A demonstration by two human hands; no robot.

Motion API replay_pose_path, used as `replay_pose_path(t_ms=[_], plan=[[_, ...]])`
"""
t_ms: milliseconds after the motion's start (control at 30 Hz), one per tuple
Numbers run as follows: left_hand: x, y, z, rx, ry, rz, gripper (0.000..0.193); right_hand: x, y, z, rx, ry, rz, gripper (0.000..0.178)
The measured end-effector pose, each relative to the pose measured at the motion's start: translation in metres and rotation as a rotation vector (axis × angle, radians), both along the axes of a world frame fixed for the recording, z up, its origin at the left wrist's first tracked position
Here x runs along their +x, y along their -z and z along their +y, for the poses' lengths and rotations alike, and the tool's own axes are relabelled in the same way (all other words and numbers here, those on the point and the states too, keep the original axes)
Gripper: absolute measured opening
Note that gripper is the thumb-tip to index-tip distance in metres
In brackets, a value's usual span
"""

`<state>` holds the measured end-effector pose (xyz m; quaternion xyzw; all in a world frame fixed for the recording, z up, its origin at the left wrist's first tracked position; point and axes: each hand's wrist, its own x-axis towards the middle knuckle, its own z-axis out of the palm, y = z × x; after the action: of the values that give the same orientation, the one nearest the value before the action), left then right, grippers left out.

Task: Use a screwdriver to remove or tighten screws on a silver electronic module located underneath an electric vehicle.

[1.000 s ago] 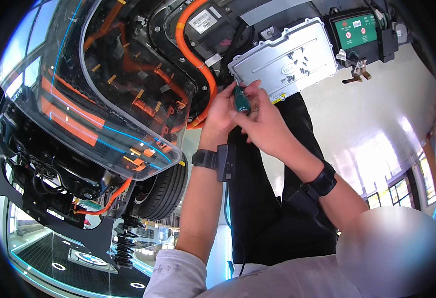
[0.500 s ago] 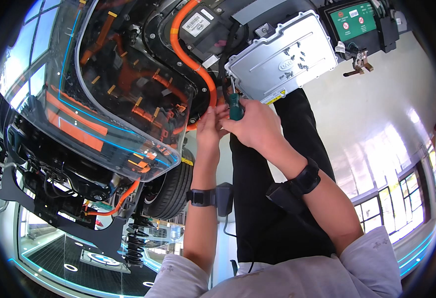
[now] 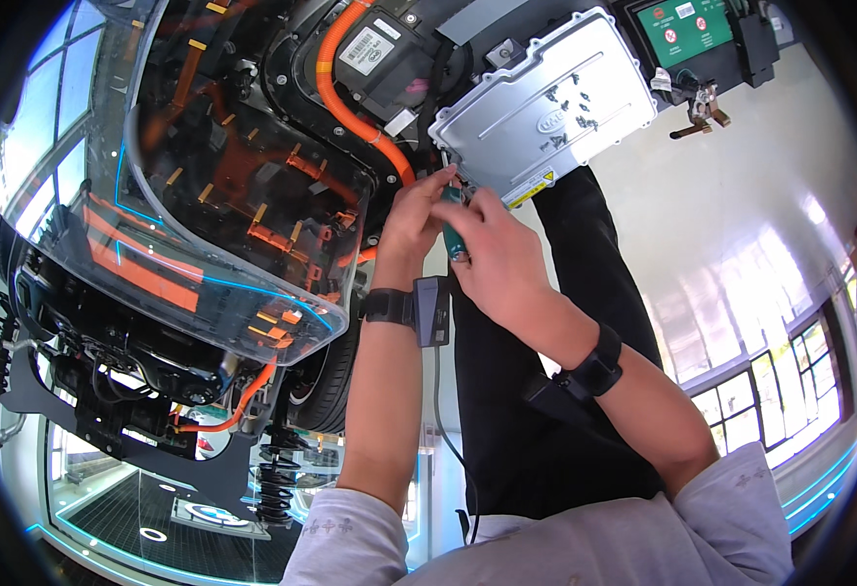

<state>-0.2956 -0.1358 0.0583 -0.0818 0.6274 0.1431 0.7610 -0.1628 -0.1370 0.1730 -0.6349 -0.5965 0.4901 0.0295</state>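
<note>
My right hand (image 3: 497, 244) is closed round the green handle of a screwdriver (image 3: 456, 239), below the lower left corner of a silver metal cover (image 3: 516, 127). The screwdriver's thin shaft points up along that corner. My left hand (image 3: 414, 217) is beside it, its fingertips closed at the front end of the handle, where the shaft begins. The exact grip of those fingers is partly hidden. Several small dark screws (image 3: 585, 123) lie loose on top of the cover. The screwdriver's tip is too small to make out against the cover's edge.
A thick orange cable (image 3: 335, 98) curves down left of the cover. Farther left stands a transparent housing (image 3: 292, 352) over orange and black parts. A green-labelled box (image 3: 684, 34) and a metal bracket (image 3: 704, 107) are at the upper right. A tyre (image 3: 326, 386) is below the housing.
My left hand has moved up to the front of the screwdriver handle. My right hand has shifted its hold towards the handle's back part. The view has shifted slightly.
</note>
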Motion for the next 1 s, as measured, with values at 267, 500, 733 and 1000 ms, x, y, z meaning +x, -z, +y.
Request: replay_pose_path(t_ms=[267, 500, 733, 1000], plan=[[-0.008, 0.006, -0.004, 0.019, 0.006, -0.122, 0.026, 0.018, 0.01, -0.004, -1.136, 1.141, 0.839, 0.04], [0.007, -0.003, 0.013, 0.015, 0.139, 0.001, 0.03, 0.009, 0.018, 0.0, -0.96, 0.967, 0.459, 0.045], [0.013, 0.005, 0.009, -0.018, 0.026, -0.017, 0.029, 0.024, 0.016, 0.002, -1.153, 1.152, 0.698, 0.035], [0.014, 0.009, 0.012, 0.024, 0.081, 0.083, 0.028, 0.021, 0.028, -0.009, -1.041, 1.006, 0.627, 0.04]])
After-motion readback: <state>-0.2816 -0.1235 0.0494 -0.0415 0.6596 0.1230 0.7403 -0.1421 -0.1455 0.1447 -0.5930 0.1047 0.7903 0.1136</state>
